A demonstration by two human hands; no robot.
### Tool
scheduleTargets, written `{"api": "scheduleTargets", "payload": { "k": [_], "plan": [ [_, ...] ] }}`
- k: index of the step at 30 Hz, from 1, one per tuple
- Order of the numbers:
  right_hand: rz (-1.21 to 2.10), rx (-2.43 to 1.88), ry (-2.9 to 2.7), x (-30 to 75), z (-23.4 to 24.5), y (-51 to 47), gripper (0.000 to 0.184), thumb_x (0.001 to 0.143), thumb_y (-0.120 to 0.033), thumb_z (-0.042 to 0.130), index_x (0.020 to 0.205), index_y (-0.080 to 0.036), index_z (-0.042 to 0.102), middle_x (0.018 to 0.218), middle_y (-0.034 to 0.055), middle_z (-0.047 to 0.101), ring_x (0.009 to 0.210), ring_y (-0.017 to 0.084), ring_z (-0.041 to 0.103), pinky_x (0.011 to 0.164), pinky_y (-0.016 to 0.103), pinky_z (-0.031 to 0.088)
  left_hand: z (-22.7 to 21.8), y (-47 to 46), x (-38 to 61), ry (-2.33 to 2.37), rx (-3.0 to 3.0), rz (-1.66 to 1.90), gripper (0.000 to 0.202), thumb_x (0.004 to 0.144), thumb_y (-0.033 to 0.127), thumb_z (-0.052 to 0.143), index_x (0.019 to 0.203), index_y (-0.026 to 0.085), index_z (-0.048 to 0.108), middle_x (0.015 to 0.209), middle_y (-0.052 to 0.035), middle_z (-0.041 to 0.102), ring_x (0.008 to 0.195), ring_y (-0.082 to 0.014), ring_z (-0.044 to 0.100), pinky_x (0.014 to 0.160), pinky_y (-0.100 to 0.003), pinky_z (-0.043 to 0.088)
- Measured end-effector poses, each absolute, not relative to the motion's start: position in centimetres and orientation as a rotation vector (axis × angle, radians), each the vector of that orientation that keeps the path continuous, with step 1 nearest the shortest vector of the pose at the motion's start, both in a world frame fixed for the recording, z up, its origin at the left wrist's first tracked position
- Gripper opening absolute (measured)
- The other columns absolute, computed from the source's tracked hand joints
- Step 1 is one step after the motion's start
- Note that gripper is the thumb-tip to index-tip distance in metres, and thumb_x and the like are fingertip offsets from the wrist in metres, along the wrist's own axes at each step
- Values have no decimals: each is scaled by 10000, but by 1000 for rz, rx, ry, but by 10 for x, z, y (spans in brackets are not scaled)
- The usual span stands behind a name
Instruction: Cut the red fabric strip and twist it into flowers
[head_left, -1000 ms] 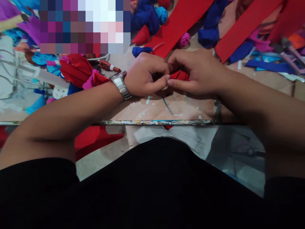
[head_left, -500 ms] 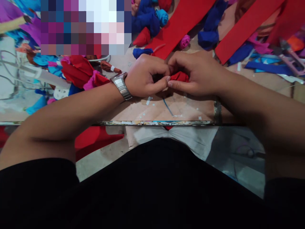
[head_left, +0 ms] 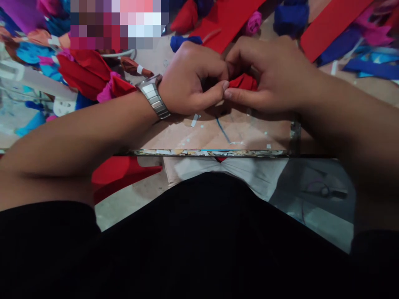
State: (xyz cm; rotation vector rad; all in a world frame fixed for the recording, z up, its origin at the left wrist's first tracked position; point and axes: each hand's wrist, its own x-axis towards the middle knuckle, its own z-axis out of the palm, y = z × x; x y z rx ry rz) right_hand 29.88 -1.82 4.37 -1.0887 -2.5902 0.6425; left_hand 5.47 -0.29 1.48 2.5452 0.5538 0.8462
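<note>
**Red paper roll pinched between both hands**

In the upper middle of the frame, the left hand (head_left: 190, 79) and the right hand (head_left: 274, 74) meet thumb to thumb, both grasping a small red paper roll (head_left: 245, 82) just above the table (head_left: 202, 133). Curled fingers cover most of it, so only a crumpled end shows. It looks bunched tight already, but I cannot tell how complete it is. Along the top edge lie a blue roll (head_left: 185, 40) and a pink roll (head_left: 253, 23), seemingly finished, beside flat red strips (head_left: 230, 16) not yet rolled
</note>
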Motion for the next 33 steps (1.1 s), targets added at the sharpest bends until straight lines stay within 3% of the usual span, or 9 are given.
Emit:
{"api": "scheduleTargets", "payload": {
  "k": [8, 15, 24, 29, 33],
  "plan": [
    [711, -1113, -2548, 300, 44, -18, 451, 965, -694, 632, 1253, -350, 673, 1208, 20, 761, 1130, 280, 680, 1004, 484, 562, 17, -3, 55, 547, 2568, 833, 443, 1037, 476, 507, 792, 181, 730, 722, -62, 672, 692, -170, 654, 635, -336, 421],
    [669, -1091, -2568, 299, 43, -18, 454, 988, -689, 596, 1245, -321, 662, 1198, 32, 757, 1075, 249, 663, 988, 454, 542, 14, 0, 52, 511, 2562, 846, 427, 1060, 453, 542, 811, 164, 734, 733, -73, 688, 688, -124, 574, 650, -310, 399],
    [777, -1125, -2515, 298, 44, -20, 445, 958, -691, 627, 1230, -342, 671, 1127, 39, 764, 1093, 283, 645, 980, 486, 524, 10, 2, 52, 474, 2559, 877, 462, 1065, 504, 573, 803, 157, 732, 703, -68, 663, 663, -106, 526, 626, -303, 368],
    [700, -1081, -2552, 299, 43, -19, 398, 991, -639, 623, 1240, -333, 672, 1138, 32, 765, 1051, 258, 662, 963, 458, 528, 15, -1, 53, 555, 2570, 812, 552, 1065, 607, 502, 795, 180, 726, 714, -73, 681, 669, -138, 577, 636, -325, 410],
    [638, -1005, -2543, 298, 40, -17, 311, 981, -570, 674, 1183, -335, 683, 1066, 19, 763, 1012, 236, 685, 893, 419, 532, 19, -5, 54, 659, 2579, 739, 595, 1082, 592, 413, 811, 171, 734, 747, -82, 692, 699, -137, 584, 679, -333, 431]
  ]
}}
